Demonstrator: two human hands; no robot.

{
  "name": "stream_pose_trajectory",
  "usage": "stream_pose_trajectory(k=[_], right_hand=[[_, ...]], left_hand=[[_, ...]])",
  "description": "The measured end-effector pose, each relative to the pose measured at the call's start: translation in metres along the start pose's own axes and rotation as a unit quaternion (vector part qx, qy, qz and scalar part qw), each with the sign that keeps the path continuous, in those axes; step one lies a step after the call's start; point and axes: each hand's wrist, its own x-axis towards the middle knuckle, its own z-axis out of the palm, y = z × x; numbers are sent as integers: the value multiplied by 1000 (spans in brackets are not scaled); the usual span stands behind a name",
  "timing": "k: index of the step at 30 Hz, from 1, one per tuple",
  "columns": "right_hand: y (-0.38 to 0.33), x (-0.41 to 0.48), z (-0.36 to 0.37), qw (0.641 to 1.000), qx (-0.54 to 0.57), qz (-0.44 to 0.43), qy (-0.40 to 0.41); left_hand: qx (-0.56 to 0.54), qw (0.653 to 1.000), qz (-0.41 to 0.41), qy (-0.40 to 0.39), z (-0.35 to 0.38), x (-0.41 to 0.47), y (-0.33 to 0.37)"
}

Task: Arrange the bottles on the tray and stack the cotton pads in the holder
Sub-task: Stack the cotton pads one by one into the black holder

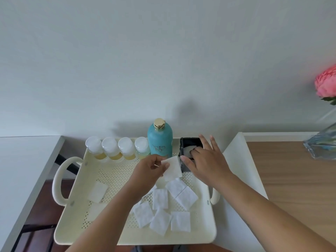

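A cream perforated tray (112, 231) with handles holds several small clear bottles (111, 149) with white caps in a row along its back edge. Beside them stands a tall teal bottle (160, 140) with a gold cap. At the back right corner sits a black square holder (189, 144) with a white cotton pad inside. My right hand (205, 157) rests on the holder, its fingers pressing that pad down. My left hand (151, 168) pinches another cotton pad (172, 168) just left of the holder. Several loose cotton pads (163, 208) lie on the tray floor.
A white table (27, 160) stands at the left. At the right is a wooden surface (294, 179) with a glass vase (321, 142) holding a pink flower (326, 82). A white panel (240, 160) leans beside the tray. A plain wall is behind.
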Motion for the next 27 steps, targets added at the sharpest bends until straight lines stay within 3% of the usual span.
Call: stream_pose_trajectory(k=[3,8,16,22,27], right_hand=[[0,-2,-4,999,48,0,15],[-4,-20,-13,964,211,63,151],[-17,-27,-19,921,356,135,85],[5,-6,-27,896,380,205,106],[8,8,-10,906,312,274,80]], left_hand=[[-10,1000,4,2,4,0,3],[-28,1000,13,3,12,4,10],[-34,999,27,-27,23,12,16],[-20,999,3,26,9,13,-2],[24,996,-34,75,-14,12,-29]])
